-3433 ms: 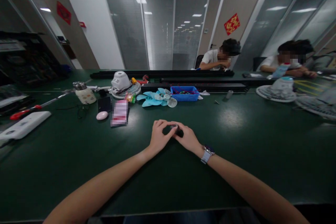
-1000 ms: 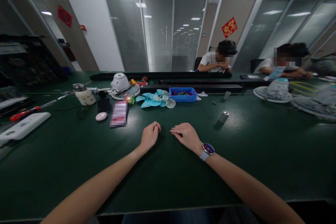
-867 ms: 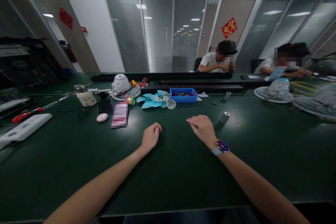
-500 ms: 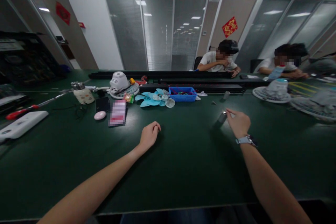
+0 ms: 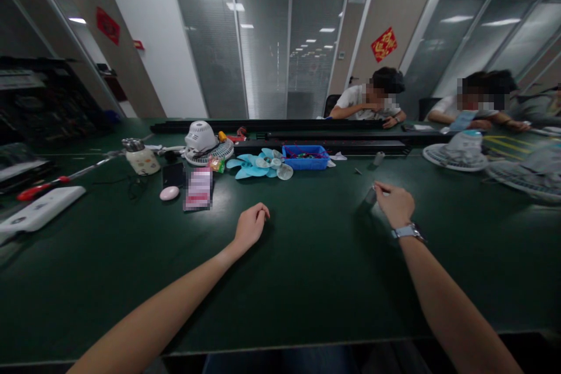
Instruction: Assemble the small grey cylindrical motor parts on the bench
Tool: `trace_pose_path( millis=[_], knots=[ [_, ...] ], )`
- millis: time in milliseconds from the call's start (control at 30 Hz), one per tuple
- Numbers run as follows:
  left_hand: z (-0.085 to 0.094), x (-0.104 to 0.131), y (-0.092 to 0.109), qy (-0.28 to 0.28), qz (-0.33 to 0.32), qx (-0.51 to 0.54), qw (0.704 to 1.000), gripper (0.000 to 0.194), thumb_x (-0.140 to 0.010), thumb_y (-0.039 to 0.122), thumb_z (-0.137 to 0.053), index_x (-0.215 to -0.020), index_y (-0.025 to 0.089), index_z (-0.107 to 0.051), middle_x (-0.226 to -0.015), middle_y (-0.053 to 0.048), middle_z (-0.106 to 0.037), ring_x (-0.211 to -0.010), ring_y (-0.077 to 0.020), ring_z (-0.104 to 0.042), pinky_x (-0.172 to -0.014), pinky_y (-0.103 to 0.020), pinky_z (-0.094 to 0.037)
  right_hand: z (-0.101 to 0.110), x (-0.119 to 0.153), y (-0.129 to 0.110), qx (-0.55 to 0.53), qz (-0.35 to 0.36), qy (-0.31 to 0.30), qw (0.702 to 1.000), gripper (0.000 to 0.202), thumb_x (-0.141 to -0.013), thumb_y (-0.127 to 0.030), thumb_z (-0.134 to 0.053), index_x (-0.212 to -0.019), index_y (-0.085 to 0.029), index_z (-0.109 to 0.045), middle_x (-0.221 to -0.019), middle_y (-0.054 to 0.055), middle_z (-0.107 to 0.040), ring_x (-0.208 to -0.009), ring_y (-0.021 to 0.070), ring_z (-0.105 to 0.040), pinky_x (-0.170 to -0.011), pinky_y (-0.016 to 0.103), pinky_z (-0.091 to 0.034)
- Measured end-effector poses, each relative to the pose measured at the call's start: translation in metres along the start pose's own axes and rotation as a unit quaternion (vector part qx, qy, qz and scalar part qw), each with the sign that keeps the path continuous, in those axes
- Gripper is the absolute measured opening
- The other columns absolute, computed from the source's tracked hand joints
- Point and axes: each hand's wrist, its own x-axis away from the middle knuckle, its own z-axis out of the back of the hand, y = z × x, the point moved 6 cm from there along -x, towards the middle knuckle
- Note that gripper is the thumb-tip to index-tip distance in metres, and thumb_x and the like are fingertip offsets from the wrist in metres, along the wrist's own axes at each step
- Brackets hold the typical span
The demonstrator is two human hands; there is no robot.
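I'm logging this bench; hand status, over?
Right hand at top of silver cylinder, grip unclear. Left hand loosely curled. Second cylinder stands beyond, not blocking.

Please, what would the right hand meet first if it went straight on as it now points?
The right hand would likely meet the grey cylinder at its fingertips; whether they touch is unclear.

Grey cylinder [image 5: 371,196]; dark green table [image 5: 298,286]

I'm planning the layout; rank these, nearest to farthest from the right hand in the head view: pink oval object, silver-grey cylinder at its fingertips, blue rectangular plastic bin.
1. Silver-grey cylinder: just left of the right hand.
2. Blue rectangular plastic bin: farther left and back.
3. Pink oval object: far left, past the left hand.
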Motion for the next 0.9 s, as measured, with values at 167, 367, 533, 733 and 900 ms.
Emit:
trace_pose_path(
  millis=[167, 367, 533, 733, 900],
  knots=[
    [0.000, 0.000, 0.002, -0.002, 0.000, 0.000, 1.000, 0.026, -0.086, 0.020, -0.038, -0.074, 0.021, -0.061, -0.066, 0.001, -0.059, -0.065, -0.0160, -0.058, -0.063, -0.026, -0.039, -0.002, 0.002, 0.000, -0.021, -0.021, -0.018, 0.999, 0.041, -0.084, -0.051, -0.054, -0.108, -0.026, -0.075, -0.092, 0.011, -0.075, -0.083, 0.0293, -0.068, -0.068, 0.037, -0.048],
    [-0.001, 0.001, 0.004, -0.002, -0.008, 0.002, 1.000, 0.026, -0.085, 0.020, -0.037, -0.073, 0.021, -0.060, -0.066, 0.001, -0.059, -0.066, -0.0160, -0.058, -0.065, -0.026, -0.040, -0.019, 0.006, 0.006, -0.057, -0.012, -0.018, 0.998, 0.062, -0.079, -0.051, -0.063, -0.134, -0.022, -0.058, -0.103, 0.012, -0.072, -0.090, 0.0296, -0.067, -0.075, 0.039, -0.050],
    [-0.001, 0.001, 0.003, -0.005, -0.014, 0.001, 1.000, 0.026, -0.086, 0.020, -0.038, -0.074, 0.021, -0.061, -0.068, 0.001, -0.060, -0.067, -0.0164, -0.059, -0.065, -0.026, -0.040, -0.025, 0.011, 0.000, -0.093, -0.004, -0.015, 0.996, 0.066, -0.079, -0.050, -0.061, -0.136, -0.016, -0.054, -0.098, 0.013, -0.072, -0.087, 0.0296, -0.067, -0.077, 0.042, -0.050],
    [0.002, 0.006, 0.017, 0.002, -0.074, -0.009, 0.997, 0.026, -0.091, 0.019, -0.040, -0.093, 0.020, -0.066, -0.083, -0.002, -0.065, -0.078, -0.0179, -0.059, -0.074, -0.029, -0.043, -0.016, 0.076, -0.108, -0.299, 0.160, -0.127, 0.932, 0.075, -0.081, -0.051, -0.064, -0.146, -0.025, -0.038, -0.103, 0.007, -0.072, -0.084, 0.0229, -0.069, -0.080, 0.040, -0.054],
    [0.002, 0.018, 0.044, 0.001, -0.173, -0.015, 0.985, 0.032, -0.096, 0.032, -0.047, -0.123, 0.023, -0.060, -0.106, -0.006, -0.064, -0.102, -0.0216, -0.054, -0.091, -0.034, -0.042, -0.010, 0.144, -0.176, -0.371, 0.276, -0.237, 0.854, 0.076, -0.081, -0.040, -0.069, -0.148, -0.032, -0.034, -0.107, 0.003, -0.069, -0.101, 0.0228, -0.065, -0.093, 0.044, -0.051]
  ],
)
